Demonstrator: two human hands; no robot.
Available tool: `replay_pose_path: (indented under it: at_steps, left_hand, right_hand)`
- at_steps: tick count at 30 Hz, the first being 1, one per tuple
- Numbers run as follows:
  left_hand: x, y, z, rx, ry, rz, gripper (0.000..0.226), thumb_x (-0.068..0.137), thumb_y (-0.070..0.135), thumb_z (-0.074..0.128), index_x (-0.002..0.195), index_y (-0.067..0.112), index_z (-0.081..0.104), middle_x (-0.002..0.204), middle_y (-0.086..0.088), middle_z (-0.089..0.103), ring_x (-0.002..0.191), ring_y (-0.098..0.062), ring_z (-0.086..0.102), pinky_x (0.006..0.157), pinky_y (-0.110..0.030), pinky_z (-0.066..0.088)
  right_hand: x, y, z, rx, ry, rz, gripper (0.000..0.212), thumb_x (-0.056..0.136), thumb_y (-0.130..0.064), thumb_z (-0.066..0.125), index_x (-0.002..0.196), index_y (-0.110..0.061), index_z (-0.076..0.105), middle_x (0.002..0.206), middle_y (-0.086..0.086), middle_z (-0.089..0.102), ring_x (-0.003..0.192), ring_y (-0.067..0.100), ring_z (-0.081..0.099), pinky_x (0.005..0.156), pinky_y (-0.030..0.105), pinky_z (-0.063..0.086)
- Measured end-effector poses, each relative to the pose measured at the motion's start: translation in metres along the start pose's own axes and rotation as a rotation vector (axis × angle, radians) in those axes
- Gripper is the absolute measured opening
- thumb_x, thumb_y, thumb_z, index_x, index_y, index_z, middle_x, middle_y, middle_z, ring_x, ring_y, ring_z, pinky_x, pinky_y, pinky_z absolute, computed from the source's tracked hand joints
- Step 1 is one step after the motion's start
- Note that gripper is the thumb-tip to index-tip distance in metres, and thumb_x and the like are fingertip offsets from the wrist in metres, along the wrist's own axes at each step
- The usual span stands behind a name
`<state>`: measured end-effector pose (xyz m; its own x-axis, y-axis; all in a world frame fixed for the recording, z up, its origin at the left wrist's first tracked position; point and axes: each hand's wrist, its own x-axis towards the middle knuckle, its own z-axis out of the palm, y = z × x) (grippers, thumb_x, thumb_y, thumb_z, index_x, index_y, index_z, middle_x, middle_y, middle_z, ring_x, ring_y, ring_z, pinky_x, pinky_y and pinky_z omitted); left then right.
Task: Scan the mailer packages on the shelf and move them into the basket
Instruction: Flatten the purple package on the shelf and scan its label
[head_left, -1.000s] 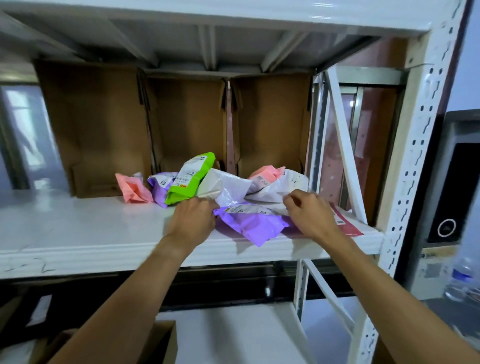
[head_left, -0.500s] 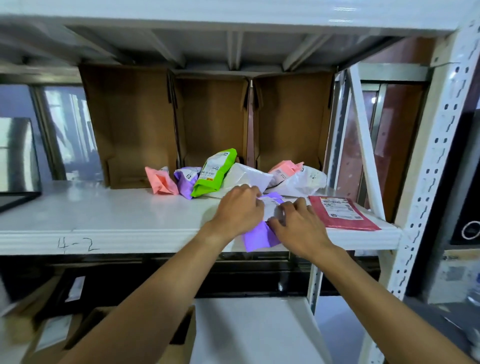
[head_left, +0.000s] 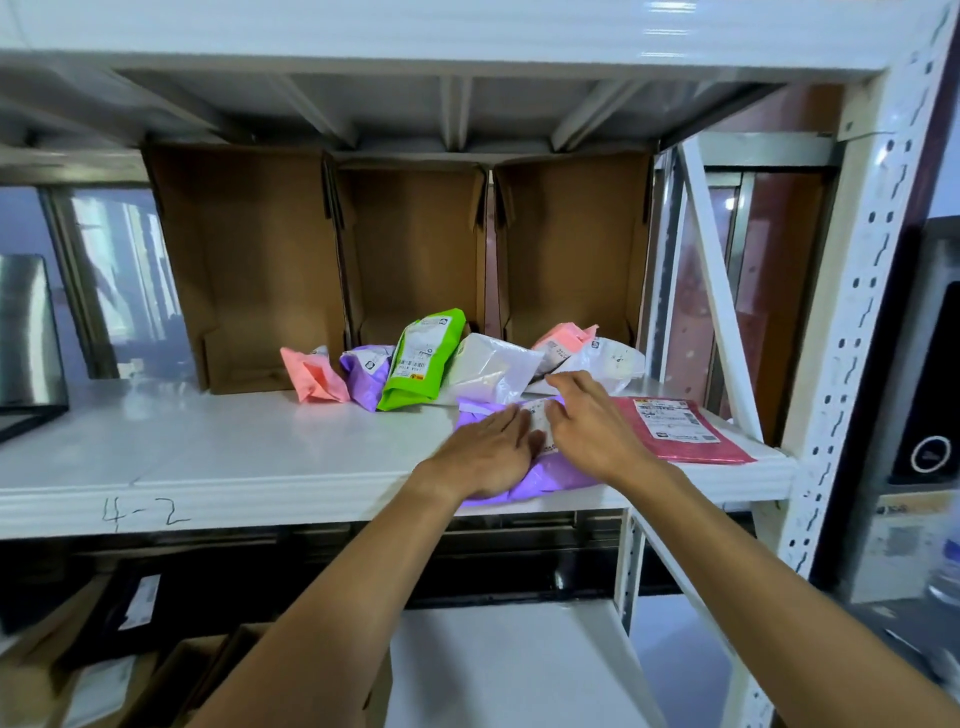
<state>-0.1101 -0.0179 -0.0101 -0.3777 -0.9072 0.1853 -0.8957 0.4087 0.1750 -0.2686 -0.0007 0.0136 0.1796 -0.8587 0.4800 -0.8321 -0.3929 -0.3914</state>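
I am looking at one white shelf (head_left: 208, 457), and three open cardboard boxes (head_left: 415, 249) are standing side by side at its back. In front of them I am counting eight mailers. Six are lying in a loose row: two pink mailers (head_left: 314, 374), one small purple mailer (head_left: 366, 374), one green mailer (head_left: 421, 358) leaning upright, and two white mailers (head_left: 488, 366). One flat red mailer (head_left: 680, 431) is lying at the right end, label up. One large purple mailer (head_left: 550, 475) is lying at the front edge, just beside the red one. Both hands are resting on it. The left hand (head_left: 488, 452) is pressing flat with straight fingers. The right hand (head_left: 587, 431) is touching its label with spread fingers, gripping nothing.
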Motion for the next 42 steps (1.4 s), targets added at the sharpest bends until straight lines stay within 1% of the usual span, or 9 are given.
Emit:
replay_pose_path:
  at_steps: [4, 7, 9, 14, 23, 26, 30, 35, 42]
  left_hand:
    - [0.001, -0.002, -0.003, -0.060, 0.012, 0.063, 0.054, 0.108, 0.039, 0.022, 0.158, 0.020, 0.023, 0.165, -0.001, 0.021, 0.151, -0.019, 0.020, 0.122, -0.040, 0.019]
    - [0.004, -0.002, -0.002, -0.029, 0.024, 0.034, 0.050, 0.109, 0.019, 0.025, 0.157, 0.007, 0.021, 0.163, -0.011, 0.025, 0.149, -0.020, 0.024, 0.117, -0.025, 0.014]
    - [0.008, -0.006, -0.001, -0.030, 0.038, -0.005, 0.050, 0.108, 0.014, 0.024, 0.157, 0.002, 0.017, 0.163, -0.012, 0.023, 0.150, -0.018, 0.020, 0.114, -0.018, 0.008]
    - [0.013, -0.008, 0.003, -0.005, -0.013, -0.037, 0.055, 0.107, 0.023, 0.018, 0.159, 0.008, 0.012, 0.167, -0.004, 0.010, 0.153, -0.012, 0.006, 0.124, -0.029, 0.005]
    - [0.029, -0.012, 0.008, -0.013, -0.088, -0.205, 0.061, 0.104, 0.040, 0.010, 0.160, 0.016, 0.005, 0.168, 0.001, -0.001, 0.154, -0.013, 0.000, 0.125, -0.036, 0.003]
    - [0.030, -0.017, 0.007, 0.027, -0.118, -0.187, 0.062, 0.103, 0.041, 0.013, 0.160, 0.016, 0.009, 0.168, -0.001, 0.001, 0.154, -0.015, 0.003, 0.124, -0.038, 0.007]
    - [0.026, -0.031, 0.001, 0.012, -0.090, -0.229, 0.066, 0.101, 0.046, 0.015, 0.158, 0.014, 0.020, 0.167, -0.005, 0.013, 0.152, -0.020, 0.017, 0.122, -0.039, 0.019]
    - [0.027, -0.034, 0.001, 0.031, -0.080, -0.206, 0.061, 0.104, 0.042, 0.016, 0.158, 0.013, 0.021, 0.167, -0.006, 0.014, 0.152, -0.022, 0.018, 0.122, -0.039, 0.020]
    - [0.033, -0.041, -0.006, 0.040, -0.057, -0.218, 0.059, 0.106, 0.045, 0.022, 0.158, 0.017, 0.023, 0.166, -0.006, 0.019, 0.150, -0.025, 0.025, 0.119, -0.037, 0.022]
  right_hand:
    - [0.016, -0.007, 0.004, -0.024, -0.120, -0.004, 0.045, 0.107, -0.032, 0.031, 0.144, -0.012, 0.046, 0.153, 0.008, 0.042, 0.138, 0.025, 0.038, 0.113, 0.037, 0.030]
    - [0.013, -0.011, 0.014, -0.094, -0.221, -0.043, 0.046, 0.109, -0.029, 0.023, 0.138, -0.011, 0.053, 0.147, 0.011, 0.049, 0.136, 0.024, 0.042, 0.114, 0.035, 0.030]
    - [0.008, -0.009, 0.021, -0.116, -0.219, -0.056, 0.047, 0.109, -0.031, 0.020, 0.139, -0.015, 0.052, 0.148, 0.008, 0.050, 0.136, 0.021, 0.042, 0.114, 0.035, 0.029]
    - [0.013, -0.001, 0.027, -0.049, -0.225, 0.008, 0.055, 0.107, -0.046, 0.015, 0.147, -0.023, 0.044, 0.155, 0.001, 0.042, 0.142, 0.016, 0.036, 0.116, 0.035, 0.024]
    - [0.019, 0.002, 0.028, -0.121, -0.285, 0.010, 0.052, 0.108, -0.038, 0.017, 0.152, -0.019, 0.038, 0.160, 0.003, 0.033, 0.147, 0.017, 0.028, 0.118, 0.032, 0.019]
    - [0.021, 0.004, 0.027, -0.151, -0.306, -0.003, 0.051, 0.107, -0.036, 0.020, 0.152, -0.019, 0.038, 0.161, 0.003, 0.032, 0.147, 0.018, 0.028, 0.118, 0.034, 0.021]
    - [0.022, 0.006, 0.022, -0.160, -0.361, 0.028, 0.053, 0.108, -0.035, 0.025, 0.156, -0.015, 0.027, 0.165, 0.002, 0.021, 0.151, 0.019, 0.018, 0.118, 0.035, 0.019]
    - [0.025, 0.009, 0.025, -0.172, -0.382, 0.031, 0.054, 0.108, -0.035, 0.023, 0.157, -0.013, 0.025, 0.166, 0.002, 0.018, 0.152, 0.019, 0.015, 0.120, 0.038, 0.018]
    - [0.041, 0.008, 0.034, -0.181, -0.365, 0.081, 0.050, 0.104, -0.035, 0.029, 0.147, -0.011, 0.038, 0.158, 0.006, 0.034, 0.143, 0.025, 0.032, 0.114, 0.043, 0.031]
